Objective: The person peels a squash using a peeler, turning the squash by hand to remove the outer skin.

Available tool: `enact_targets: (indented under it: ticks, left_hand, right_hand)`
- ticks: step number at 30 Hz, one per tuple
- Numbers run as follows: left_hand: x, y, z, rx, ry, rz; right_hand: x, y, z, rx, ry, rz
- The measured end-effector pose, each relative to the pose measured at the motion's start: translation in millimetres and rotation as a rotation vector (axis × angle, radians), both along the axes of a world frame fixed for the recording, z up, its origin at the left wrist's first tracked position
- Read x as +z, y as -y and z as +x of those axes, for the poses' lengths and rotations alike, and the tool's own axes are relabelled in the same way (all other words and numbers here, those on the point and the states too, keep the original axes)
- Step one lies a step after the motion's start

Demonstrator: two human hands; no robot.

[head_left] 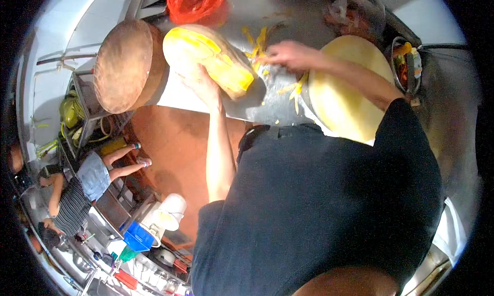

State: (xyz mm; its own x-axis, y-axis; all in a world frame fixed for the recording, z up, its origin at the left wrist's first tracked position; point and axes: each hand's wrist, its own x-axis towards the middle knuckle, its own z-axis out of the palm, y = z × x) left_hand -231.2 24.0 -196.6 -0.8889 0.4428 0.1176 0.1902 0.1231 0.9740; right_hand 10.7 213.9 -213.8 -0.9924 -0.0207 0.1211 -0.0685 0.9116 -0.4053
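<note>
A large, long squash (208,57) lies on the metal counter (231,108), its skin partly peeled so that bright yellow flesh shows along the upper side. My left hand (200,85) is against its near side, fingers apart and partly hidden by the squash. To the right of the squash, my right hand (288,55) is closed round something blurred that I cannot make out. Yellow peel strips (260,41) lie on the counter beside and beyond that hand, and more peelings (296,90) lie nearer to me.
A round wooden block (123,67) stands at the left, a round pale board (350,87) at the right. Behind are a red bag (195,5) and a clear bag (347,18). A pot (406,64) stands far right. Another person (72,203) is at lower left, beyond the floor.
</note>
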Motion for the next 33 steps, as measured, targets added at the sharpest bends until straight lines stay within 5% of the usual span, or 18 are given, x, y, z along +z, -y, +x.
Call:
enact_targets:
  ticks: [1,8,12,14,15,22,25,29,31,33]
  left_hand:
    - [3.5,5.7,0.8,0.0,-0.007,-0.007]
    - [0.8,6.7,-3.2,0.027,-0.097,-0.131]
    - [1.4,10.8,4.2,0.043,-0.041,-0.074]
    - [1.1,8.9,5.5,0.068,-0.036,-0.087]
    - [3.0,9.6,7.2,0.078,-0.039,-0.095]
    - [8.7,7.4,1.1,0.103,-0.078,-0.08]
    - [0.2,10.7,2.3,0.131,-0.108,-0.133]
    - [-2.3,4.2,1.2,0.161,-0.116,-0.133]
    - [-1.9,6.0,1.6,0.161,-0.108,-0.118]
    - [-1.6,5.0,2.1,0.161,-0.129,-0.112]
  right_hand:
    - [-0.9,-14.6,17.2,-0.098,0.255,0.153]
    - [66.7,36.9,-34.4,-0.117,0.241,-0.008]
    - [84.8,4.7,-86.8,-0.464,0.068,-0.209]
    - [119.6,-12.3,-139.2,-0.507,0.244,-0.202]
    - [112.0,-22.7,-166.2,-0.372,-0.008,-0.25]
    - [105.7,-66.1,-338.5,-0.102,0.408,-0.076]
    - [95.9,-55.7,-310.7,-0.07,0.31,-0.069]
    - [79.2,-9.1,-209.8,-0.338,0.04,-0.162]
    - [95.1,38.1,-159.4,-0.534,0.158,-0.158]
    - [52.5,85.7,-106.1,-0.627,0.006,-0.056]
